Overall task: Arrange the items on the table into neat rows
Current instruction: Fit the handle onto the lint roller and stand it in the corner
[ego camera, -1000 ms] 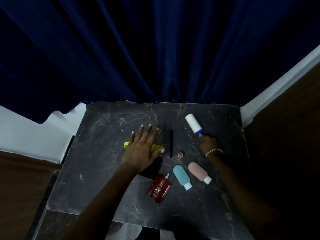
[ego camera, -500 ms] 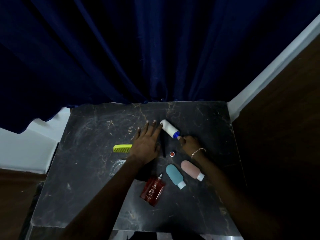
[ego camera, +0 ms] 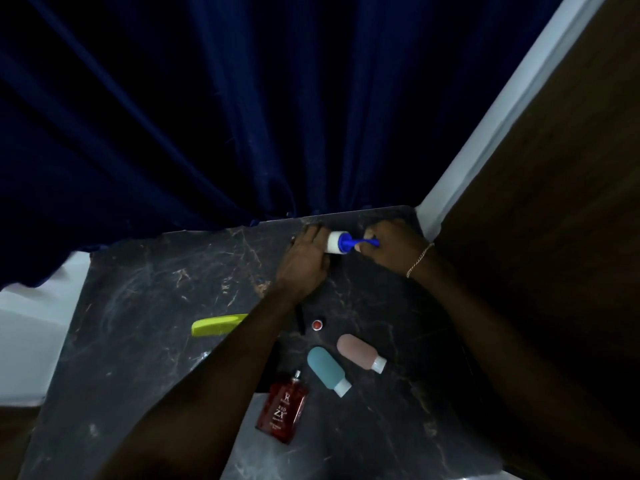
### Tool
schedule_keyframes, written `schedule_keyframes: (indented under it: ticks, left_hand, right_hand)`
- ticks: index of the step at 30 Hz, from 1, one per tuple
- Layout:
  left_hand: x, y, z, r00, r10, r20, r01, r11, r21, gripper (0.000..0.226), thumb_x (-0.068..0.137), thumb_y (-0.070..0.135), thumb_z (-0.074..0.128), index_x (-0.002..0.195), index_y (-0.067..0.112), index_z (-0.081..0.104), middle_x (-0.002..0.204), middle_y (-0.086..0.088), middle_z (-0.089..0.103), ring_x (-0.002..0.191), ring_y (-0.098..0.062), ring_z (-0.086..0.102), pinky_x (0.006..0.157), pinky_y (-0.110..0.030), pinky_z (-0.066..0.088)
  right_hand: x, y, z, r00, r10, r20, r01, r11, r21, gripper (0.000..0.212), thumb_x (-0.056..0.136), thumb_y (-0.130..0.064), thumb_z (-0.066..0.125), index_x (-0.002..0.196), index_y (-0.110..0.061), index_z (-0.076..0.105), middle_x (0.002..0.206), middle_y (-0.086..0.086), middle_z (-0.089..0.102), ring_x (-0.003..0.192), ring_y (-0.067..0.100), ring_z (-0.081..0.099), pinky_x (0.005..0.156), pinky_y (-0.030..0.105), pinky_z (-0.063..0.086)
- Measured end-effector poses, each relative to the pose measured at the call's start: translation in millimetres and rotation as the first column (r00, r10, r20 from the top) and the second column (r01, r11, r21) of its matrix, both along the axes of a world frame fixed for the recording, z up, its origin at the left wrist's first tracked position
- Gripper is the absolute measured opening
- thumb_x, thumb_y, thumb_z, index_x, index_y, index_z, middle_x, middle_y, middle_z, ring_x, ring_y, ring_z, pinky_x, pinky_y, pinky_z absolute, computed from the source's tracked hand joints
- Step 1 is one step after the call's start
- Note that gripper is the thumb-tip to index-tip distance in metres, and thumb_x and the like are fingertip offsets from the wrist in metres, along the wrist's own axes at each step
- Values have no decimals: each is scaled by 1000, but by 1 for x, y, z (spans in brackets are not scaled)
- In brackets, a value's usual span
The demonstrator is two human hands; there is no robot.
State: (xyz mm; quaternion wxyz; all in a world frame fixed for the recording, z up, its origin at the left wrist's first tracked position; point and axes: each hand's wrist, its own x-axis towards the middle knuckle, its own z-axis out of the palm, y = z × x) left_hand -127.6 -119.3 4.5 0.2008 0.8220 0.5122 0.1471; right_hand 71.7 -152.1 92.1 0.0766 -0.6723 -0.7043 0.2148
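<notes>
Both your hands meet at the counter's (ego camera: 145, 306) far edge: your right hand (ego camera: 391, 249) pinches the lint roller's (ego camera: 337, 242) blue handle, your left hand (ego camera: 304, 258) curls around its white roll.

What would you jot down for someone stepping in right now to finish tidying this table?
Left hand: resting against the white roll end of the lint roller, near the table's far edge.
Right hand: closed on the roller's blue handle.
Still loose nearer the person: yellow-green comb, partly under the left forearm; thin black stick; small red-topped cap; pink bottle and teal bottle, both slanted; red perfume bottle, lying flat.
Done: the roller is being set at the back of the marble table.
Left: line up everything else into rows.
</notes>
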Motion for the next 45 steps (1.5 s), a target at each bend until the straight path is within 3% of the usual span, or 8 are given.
schedule_keyframes:
  ticks: [4, 9, 18, 21, 28, 35, 42, 45]
  left_hand:
    - [31, 9, -7, 985, 15, 170, -5, 998, -62, 52, 85, 10, 73, 134, 11, 58, 132, -11, 63, 122, -30, 58, 106, -48, 46]
    - [69, 14, -22, 939, 89, 332, -20, 978, -207, 50, 86, 17, 80, 132, 6, 61, 127, -11, 67, 116, -26, 62, 99, -33, 46]
    - [115, 41, -54, 931, 136, 338, -22, 947, -320, 60, 88, 25, 79, 141, 13, 56, 138, -6, 66, 126, -23, 61, 107, -32, 44]
    - [129, 52, -62, 914, 180, 364, -42, 933, -357, 60, 89, 23, 78, 144, 12, 55, 140, -7, 64, 130, -24, 59, 112, -41, 45]
    - [150, 68, -75, 897, 244, 368, -87, 914, -396, 57, 90, 16, 76, 143, 10, 54, 140, -10, 64, 129, -25, 59, 110, -38, 45]
    - [155, 74, -84, 895, 268, 357, -110, 907, -406, 59, 90, 14, 76, 145, 11, 53, 141, -10, 63, 130, -25, 58, 107, -30, 41]
    - [155, 75, -82, 906, 267, 327, -111, 898, -426, 60, 90, 17, 76, 145, 13, 53, 141, -8, 63, 129, -23, 59, 106, -32, 44]
    - [156, 75, -80, 917, 266, 298, -122, 896, -426, 60, 91, 18, 76, 145, 13, 52, 142, -8, 62, 131, -24, 58, 103, -28, 39]
  right_hand:
    - [24, 14, 17, 995, -77, -71, 83, 992, 99, 19, 85, -29, 73, 95, -12, 70, 95, 3, 72, 87, 18, 65, 86, 31, 53]
    - [48, 26, 14, 966, -132, -220, 178, 963, 203, 29, 76, -26, 83, 95, -11, 68, 87, 0, 70, 75, 12, 63, 62, 5, 41]
    - [71, 49, -21, 916, -204, -345, 288, 934, 212, 30, 77, -17, 82, 101, -9, 67, 80, -6, 65, 64, -6, 56, 61, -6, 41]
    - [76, 62, -29, 918, -200, -341, 281, 937, 207, 30, 81, -17, 79, 105, -6, 66, 89, 2, 71, 77, 11, 64, 67, 3, 43]
    - [81, 86, -39, 930, -190, -314, 253, 951, 176, 25, 86, -13, 73, 105, -1, 64, 94, 13, 73, 90, 26, 70, 86, 34, 56]
    - [89, 93, -50, 940, -164, -299, 215, 965, 147, 27, 88, -13, 71, 111, -2, 62, 101, 15, 71, 94, 24, 69, 85, 31, 55]
    - [90, 100, -55, 958, -167, -235, 209, 964, 167, 14, 88, -9, 69, 100, -5, 63, 97, 10, 72, 67, 0, 55, 59, 3, 37]
    - [90, 102, -54, 964, -167, -208, 203, 965, 167, 16, 87, -13, 73, 98, -8, 62, 89, 6, 68, 72, 9, 56, 68, 19, 45]
